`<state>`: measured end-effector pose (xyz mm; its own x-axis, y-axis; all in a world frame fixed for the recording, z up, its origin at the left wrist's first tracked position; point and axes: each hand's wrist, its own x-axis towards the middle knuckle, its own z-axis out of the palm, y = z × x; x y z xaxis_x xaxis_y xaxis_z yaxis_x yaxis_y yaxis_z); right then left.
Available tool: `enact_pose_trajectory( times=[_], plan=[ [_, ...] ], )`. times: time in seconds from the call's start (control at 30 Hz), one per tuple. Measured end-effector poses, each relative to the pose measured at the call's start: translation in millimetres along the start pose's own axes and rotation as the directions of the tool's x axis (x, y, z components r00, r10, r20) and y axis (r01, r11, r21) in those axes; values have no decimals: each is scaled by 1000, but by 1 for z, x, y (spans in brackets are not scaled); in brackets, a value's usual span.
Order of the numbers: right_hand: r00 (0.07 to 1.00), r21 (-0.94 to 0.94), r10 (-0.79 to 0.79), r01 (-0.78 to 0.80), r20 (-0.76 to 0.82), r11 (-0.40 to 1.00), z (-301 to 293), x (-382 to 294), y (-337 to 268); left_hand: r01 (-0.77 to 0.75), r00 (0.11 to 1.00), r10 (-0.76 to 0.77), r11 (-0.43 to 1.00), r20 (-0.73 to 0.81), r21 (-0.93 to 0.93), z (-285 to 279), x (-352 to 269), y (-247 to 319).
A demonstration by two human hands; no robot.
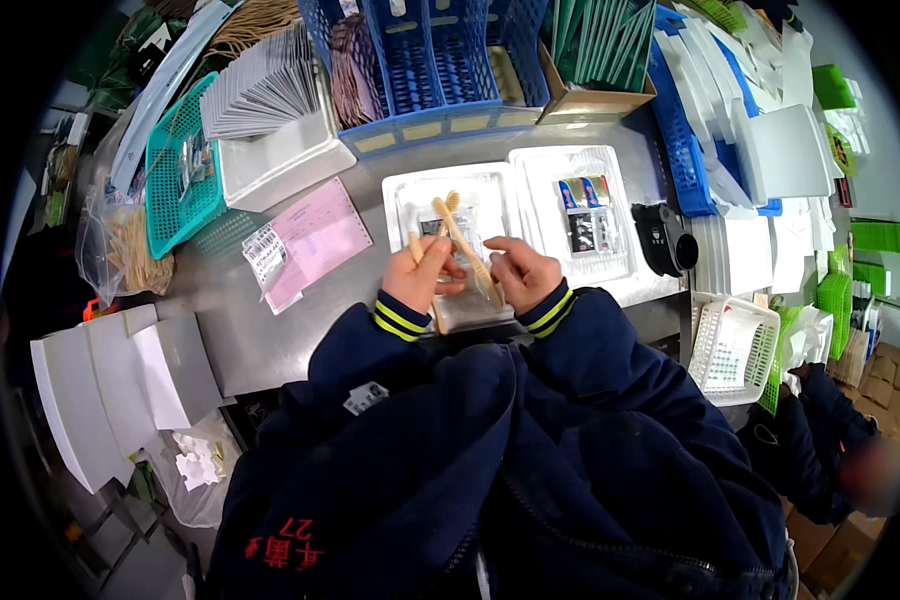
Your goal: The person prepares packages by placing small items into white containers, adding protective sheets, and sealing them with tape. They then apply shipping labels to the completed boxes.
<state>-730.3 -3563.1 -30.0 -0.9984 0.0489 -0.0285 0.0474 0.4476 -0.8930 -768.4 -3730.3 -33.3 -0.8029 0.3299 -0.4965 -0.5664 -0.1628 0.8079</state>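
Note:
My left hand [418, 274] grips light wooden toothbrushes, with at least two showing. One toothbrush [465, 244] slants down to the right, its bristled head crossing another near the top. My right hand [525, 274] has curled fingers beside that toothbrush's lower end; whether they hold it is unclear. Beneath both hands lies an open white tray [399, 196] with clear and dark packets [461, 223] inside, partly hidden by the hands and toothbrushes. Just right of it, a second white tray [619, 225] holds blue, red and gold packets [583, 192] above a black packet [581, 231].
A pink printed sheet [326, 236] with a label lies left on the metal table [270, 352]. Behind are a blue divided crate [427, 127], a white box of cards [285, 176] and a teal basket [166, 195]. A black device [656, 236] sits right. Another person's sleeve [825, 412] shows lower right.

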Motion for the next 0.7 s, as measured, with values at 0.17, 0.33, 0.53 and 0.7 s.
enact_pose_trajectory(
  times=[0.17,0.33,0.53,0.7],
  plan=[
    [999,-39,-26,27,39,999,-9,-1,36,32,992,-3,972,-126,232,-7,5,-6],
    [991,-31,-123,125,59,992,-4,-9,39,-130,958,161,982,-239,139,21,10,-10],
    [986,-23,-127,130,105,991,-7,-10,44,-227,917,258,964,-304,135,16,18,-7],
    [966,-292,-121,187,230,938,14,4,28,-321,905,392,884,-166,341,27,24,-39]
  ],
)
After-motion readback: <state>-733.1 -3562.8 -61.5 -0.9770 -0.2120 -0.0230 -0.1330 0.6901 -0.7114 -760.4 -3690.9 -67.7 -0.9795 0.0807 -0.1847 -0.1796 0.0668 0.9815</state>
